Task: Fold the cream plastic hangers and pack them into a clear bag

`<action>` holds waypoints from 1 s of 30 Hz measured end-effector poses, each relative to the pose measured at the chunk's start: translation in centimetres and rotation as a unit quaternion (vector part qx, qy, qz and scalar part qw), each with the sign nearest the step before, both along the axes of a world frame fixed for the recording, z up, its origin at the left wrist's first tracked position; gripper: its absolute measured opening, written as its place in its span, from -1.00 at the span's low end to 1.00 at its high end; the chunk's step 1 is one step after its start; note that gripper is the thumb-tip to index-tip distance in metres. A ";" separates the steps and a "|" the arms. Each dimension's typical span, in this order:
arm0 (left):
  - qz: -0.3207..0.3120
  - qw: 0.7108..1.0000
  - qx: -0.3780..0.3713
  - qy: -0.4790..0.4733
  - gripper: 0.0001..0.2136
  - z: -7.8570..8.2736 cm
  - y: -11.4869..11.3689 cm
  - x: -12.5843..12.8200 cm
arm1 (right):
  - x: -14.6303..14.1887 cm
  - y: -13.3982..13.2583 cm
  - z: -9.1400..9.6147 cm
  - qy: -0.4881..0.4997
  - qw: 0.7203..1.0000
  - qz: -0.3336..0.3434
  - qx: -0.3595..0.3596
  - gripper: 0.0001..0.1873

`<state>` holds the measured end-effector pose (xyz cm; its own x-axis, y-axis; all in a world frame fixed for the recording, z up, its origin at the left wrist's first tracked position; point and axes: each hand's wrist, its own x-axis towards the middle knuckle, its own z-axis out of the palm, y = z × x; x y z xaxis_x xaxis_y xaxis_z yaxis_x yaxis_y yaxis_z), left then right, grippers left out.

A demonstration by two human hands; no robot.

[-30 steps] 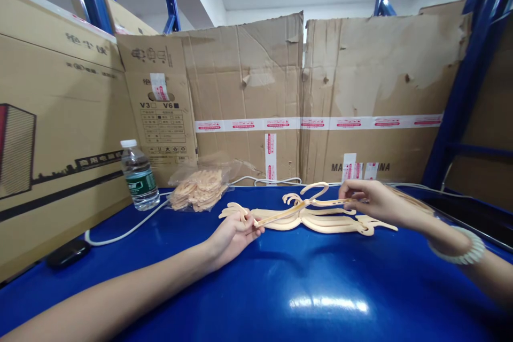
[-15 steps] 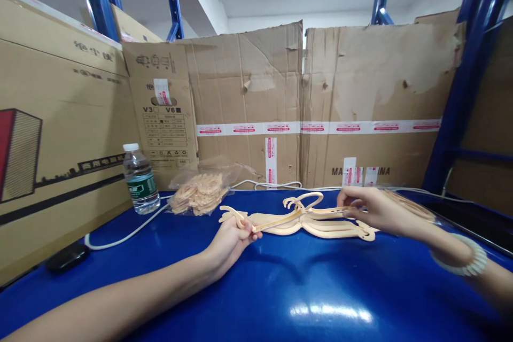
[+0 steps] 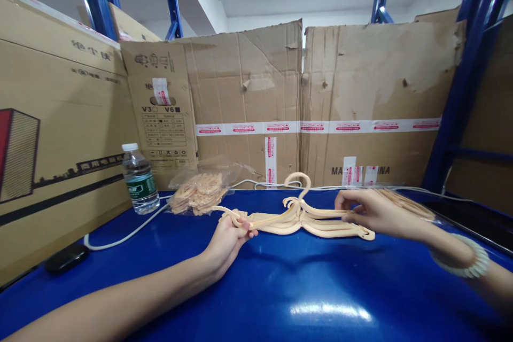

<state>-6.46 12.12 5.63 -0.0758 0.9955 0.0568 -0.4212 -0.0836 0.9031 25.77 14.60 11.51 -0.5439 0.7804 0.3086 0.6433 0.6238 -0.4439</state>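
Observation:
A cream plastic clothes hanger (image 3: pixel 277 220) is stretched between my two hands, its curved hook standing up in the middle. My left hand (image 3: pixel 231 235) is closed on the hanger's left arm, near a curved end piece that sticks out past the fingers. On the other side, my right hand (image 3: pixel 366 211) pinches the right arm between thumb and fingers. Under and just behind it, more cream hangers (image 3: pixel 331 232) lie on the blue table (image 3: pixel 280 288), partly covered by the held one.
Left of the hangers, a clear bag of cream plastic parts (image 3: pixel 200 192) lies near a water bottle (image 3: pixel 139 181). A white cable (image 3: pixel 120 243) runs by a black object (image 3: pixel 67 258). More hanger parts (image 3: pixel 404 203) lie behind my right hand. Cardboard sheets (image 3: pixel 248 91) wall the back.
The held hanger has turned: its hook was tipped low toward the right and now stands upright. Both hands have kept their grip and hardly moved.

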 end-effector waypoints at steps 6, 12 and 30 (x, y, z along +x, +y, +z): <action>0.023 0.999 0.013 0.018 -0.80 -0.2 0.4 -0.4 | 0.0 0.0 -0.1 0.005 1.000 0.008 0.002 -0.88; -0.058 0.990 0.031 0.125 -0.96 0.1 -0.5 -0.7 | -0.2 -0.4 0.4 0.071 0.995 -0.006 -0.067 -0.72; -0.107 0.589 0.438 0.671 -0.70 0.5 -3.9 -0.3 | -1.0 -1.3 -0.5 -0.191 0.978 -0.028 -0.076 -0.89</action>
